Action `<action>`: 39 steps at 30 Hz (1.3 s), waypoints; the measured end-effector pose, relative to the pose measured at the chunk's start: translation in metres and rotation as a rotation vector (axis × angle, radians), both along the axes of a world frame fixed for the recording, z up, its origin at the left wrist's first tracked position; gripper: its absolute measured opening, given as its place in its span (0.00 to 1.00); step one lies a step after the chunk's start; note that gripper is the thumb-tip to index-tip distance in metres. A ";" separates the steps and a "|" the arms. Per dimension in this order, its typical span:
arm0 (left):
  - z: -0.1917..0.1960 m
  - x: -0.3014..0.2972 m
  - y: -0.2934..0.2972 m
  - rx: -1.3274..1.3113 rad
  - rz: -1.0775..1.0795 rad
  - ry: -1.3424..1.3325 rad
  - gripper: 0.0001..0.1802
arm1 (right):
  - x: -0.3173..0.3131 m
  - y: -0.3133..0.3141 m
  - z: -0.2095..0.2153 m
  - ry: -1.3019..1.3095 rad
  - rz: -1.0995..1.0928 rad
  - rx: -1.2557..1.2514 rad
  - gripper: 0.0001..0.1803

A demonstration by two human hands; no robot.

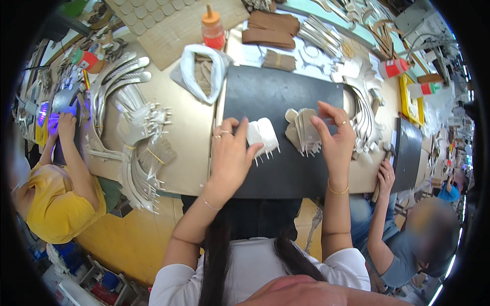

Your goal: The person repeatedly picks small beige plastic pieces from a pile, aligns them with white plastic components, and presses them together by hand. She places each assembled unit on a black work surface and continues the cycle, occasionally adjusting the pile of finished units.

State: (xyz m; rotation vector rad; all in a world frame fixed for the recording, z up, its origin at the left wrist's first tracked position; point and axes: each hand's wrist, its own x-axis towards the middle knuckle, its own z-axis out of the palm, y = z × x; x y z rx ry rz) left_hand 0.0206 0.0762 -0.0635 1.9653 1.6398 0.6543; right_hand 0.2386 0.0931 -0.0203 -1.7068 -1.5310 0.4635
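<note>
While our left hand [228, 154] spreads thumb and forefinger apart at near-left edge of glossy white, round-cornered flat pieces [263, 135], right hand [338, 136] has thumb beside upper right edge of fanned grey-beige, round-topped flat pieces [301, 133]; its fingertips look parted, but whether they pinch any piece, we cannot tell. Both groups lie between our fingers on black rectangular mat [286, 178], thin prongs toward us. Best handling, we judge: grip rounded edges, spare prongs, separate pieces singly, square white ones with left fingertips.

A head-worn fisheye looks down from close above the black mat [288, 178].
</note>
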 end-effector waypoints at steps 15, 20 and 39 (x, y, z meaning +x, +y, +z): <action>-0.013 0.004 0.004 -0.213 -0.010 -0.642 0.07 | -0.126 0.302 -0.017 -0.450 0.446 0.508 0.11; -0.018 -0.012 0.015 -0.470 0.048 -1.030 0.09 | -0.160 0.348 -0.039 -0.551 0.358 0.479 0.12; -0.004 -0.049 0.026 -0.593 0.165 -1.273 0.14 | -0.155 0.372 -0.059 -0.213 0.139 0.441 0.11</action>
